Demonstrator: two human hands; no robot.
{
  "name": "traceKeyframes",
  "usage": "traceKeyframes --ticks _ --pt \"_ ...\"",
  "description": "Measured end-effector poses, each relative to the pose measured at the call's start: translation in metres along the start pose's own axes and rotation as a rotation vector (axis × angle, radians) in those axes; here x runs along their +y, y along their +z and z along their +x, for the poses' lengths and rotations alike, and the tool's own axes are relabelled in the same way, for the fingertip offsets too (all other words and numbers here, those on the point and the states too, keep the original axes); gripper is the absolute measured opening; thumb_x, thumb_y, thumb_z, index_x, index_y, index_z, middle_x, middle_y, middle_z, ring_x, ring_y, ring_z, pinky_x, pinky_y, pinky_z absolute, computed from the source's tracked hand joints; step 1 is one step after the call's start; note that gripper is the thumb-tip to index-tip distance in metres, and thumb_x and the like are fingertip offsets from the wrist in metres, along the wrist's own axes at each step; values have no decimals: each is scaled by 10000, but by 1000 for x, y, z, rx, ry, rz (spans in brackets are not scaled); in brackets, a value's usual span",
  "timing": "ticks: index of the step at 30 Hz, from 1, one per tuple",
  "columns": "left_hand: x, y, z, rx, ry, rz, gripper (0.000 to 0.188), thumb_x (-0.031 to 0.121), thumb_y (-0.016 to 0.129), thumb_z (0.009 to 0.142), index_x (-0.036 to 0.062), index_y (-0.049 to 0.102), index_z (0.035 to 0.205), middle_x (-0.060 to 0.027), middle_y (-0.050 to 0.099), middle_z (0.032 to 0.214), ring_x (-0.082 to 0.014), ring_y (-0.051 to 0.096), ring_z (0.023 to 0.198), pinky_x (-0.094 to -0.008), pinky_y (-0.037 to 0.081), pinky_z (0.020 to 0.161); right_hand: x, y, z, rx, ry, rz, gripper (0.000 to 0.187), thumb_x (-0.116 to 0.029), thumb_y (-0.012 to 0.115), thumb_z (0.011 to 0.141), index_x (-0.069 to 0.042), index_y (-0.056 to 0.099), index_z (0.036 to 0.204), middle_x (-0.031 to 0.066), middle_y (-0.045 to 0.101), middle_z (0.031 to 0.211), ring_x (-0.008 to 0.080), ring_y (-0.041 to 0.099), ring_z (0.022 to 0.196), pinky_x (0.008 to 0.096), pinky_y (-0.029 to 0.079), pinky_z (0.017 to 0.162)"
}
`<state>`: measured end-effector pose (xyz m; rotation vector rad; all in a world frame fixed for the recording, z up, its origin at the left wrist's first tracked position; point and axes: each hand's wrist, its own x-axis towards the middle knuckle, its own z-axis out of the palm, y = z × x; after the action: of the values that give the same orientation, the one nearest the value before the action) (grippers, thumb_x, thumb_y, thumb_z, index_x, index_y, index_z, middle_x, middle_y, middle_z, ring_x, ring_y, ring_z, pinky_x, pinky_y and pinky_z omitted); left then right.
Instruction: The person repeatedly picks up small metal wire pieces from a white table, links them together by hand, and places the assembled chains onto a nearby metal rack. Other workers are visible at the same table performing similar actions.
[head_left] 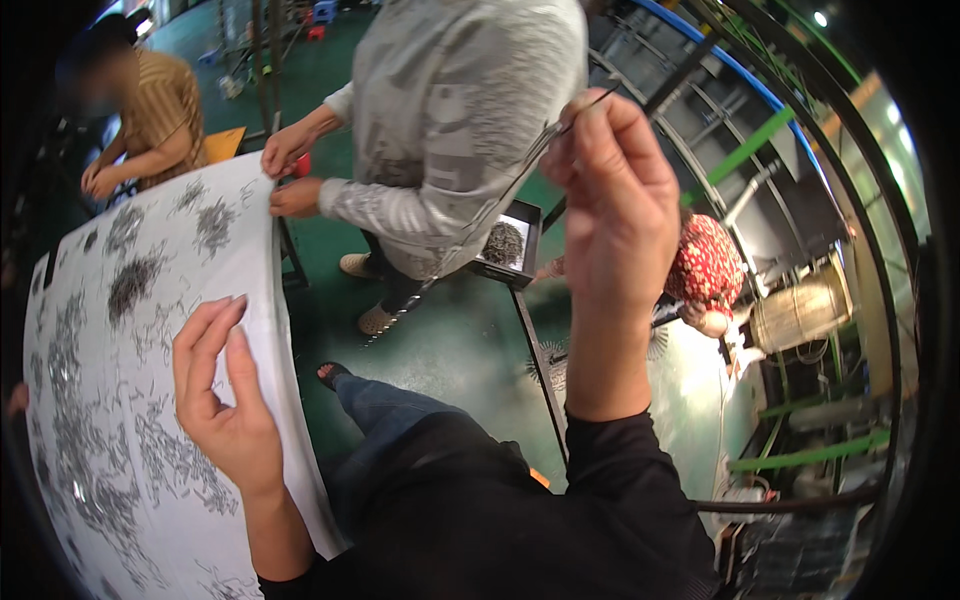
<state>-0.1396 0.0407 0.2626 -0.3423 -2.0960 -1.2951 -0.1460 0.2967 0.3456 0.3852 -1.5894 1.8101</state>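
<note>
My right hand (612, 180) is raised high, its thumb and fingers pinched on a thin dark strand (480, 215). One short tip pokes out above the fingers. The rest slants down to the left, blurred, with a beaded look toward its lower end; whether it is wire or thread I cannot tell. My left hand (225, 390) hovers over the white-covered table (190, 275), fingers loosely curved and the thumb a little apart from them. The fingertips look dark, and no held thing shows. Under and around it, many small thin dark pieces (180, 460) lie scattered and in clumps.
A person in a grey top (470, 120) stands close ahead, both hands at the table's far corner. Behind them is a black tray (505, 245) of dark pieces on a stand. Another person (160, 110) is far left; one in red (708, 265) bends at right. Metal frames (770, 170) line the right.
</note>
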Motion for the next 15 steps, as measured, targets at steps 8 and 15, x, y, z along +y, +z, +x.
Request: traceKeyframes --ticks 8,15 --pt "16 13 -6 -29 22 -58 198 -9 502 940 -50 652 1062 -127 623 1103 -198 593 1041 -318 455 931 -79 -115 32 39 -179 -137 263 -131 577 930 28 617 1136 81 654 1035 151 606 907 287 473 782" --pt "14 29 -9 -22 -3 -130 199 31 515 952 -49 661 1061 -118 635 1098 -170 589 1034 -295 451 920 -147 -177 37 315 -260 -342 304 -96 535 951 72 576 1200 123 626 1147 191 584 1015 326 452 834"
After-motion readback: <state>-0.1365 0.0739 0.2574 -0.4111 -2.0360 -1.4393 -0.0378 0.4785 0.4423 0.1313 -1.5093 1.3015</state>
